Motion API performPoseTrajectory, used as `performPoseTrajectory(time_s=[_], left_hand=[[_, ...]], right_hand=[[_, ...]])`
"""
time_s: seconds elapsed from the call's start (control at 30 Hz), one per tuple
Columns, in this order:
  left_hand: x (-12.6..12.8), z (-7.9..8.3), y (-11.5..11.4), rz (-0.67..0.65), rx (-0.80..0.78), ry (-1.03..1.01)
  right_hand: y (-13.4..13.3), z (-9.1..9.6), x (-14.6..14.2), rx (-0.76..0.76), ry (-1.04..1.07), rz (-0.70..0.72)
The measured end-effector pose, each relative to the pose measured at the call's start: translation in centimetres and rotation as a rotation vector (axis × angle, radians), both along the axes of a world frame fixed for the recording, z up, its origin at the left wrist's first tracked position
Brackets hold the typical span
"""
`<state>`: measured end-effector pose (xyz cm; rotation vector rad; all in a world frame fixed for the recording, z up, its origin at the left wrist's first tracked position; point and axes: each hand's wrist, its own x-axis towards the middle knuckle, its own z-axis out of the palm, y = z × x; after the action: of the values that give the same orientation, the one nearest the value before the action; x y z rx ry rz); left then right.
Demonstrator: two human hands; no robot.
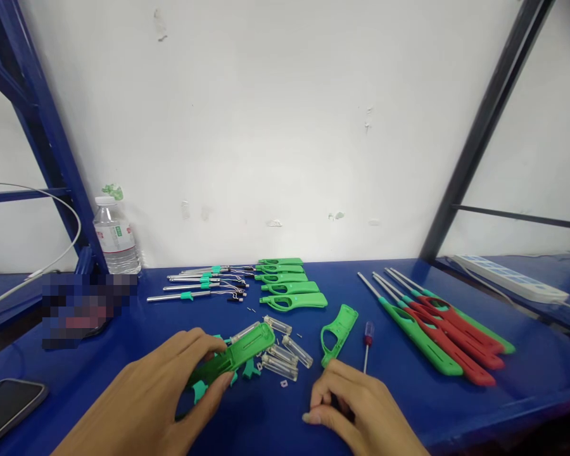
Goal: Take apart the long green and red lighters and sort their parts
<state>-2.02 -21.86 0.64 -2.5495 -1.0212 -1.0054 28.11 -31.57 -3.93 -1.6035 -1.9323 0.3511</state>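
Observation:
My left hand (166, 386) grips a green lighter handle half (251, 345), its hollow inner side facing up, between thumb and fingers. My right hand (356, 405) is closed low over the table, fingers curled in; whatever they may hold is hidden. Just beyond it lies another green handle half (342, 323) with a finger loop. Clear plastic fuel tanks (279, 367) are scattered between the hands, and teal trigger pieces (249, 368) lie partly under the held half. A tiny pale part (284, 384) rests near the tanks. The screwdriver (369, 332) lies beyond my right hand.
Several green handle halves (294, 301) line up near the wall, beside metal lighter tubes with wires (190, 296). Red and green long-necked lighters (451, 329) lie at right, near a power strip (510, 278). A water bottle (116, 237) and phone (9, 411) are at left.

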Motion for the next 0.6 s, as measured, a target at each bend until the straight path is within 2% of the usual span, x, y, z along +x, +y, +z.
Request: performPoseTrajectory(time_s=[0.2, 0.3, 0.4, 0.5, 0.6], left_hand=[[-0.2, -0.1, 0.2, 0.009, -0.045, -0.037], [-0.5, -0.1, 0.4, 0.020, -0.080, -0.037], [-0.7, -0.1, 0.6, 0.006, -0.126, -0.038], [-0.4, 0.3, 0.6, 0.032, -0.163, -0.067], [0.4, 0.8, 0.3, 0.059, -0.162, -0.108]], right_hand=[[-0.3, -0.3, 0.3, 0.082, 0.064, 0.005], [0.1, 0.4, 0.4, 0.122, 0.055, -0.026], [1.8, 2.2, -0.1, 0.136, -0.026, -0.058], [4.6, 4.2, -1.1, 0.088, -0.162, -0.028], [7.1, 5.3, -2.2, 0.062, -0.247, -0.001]])
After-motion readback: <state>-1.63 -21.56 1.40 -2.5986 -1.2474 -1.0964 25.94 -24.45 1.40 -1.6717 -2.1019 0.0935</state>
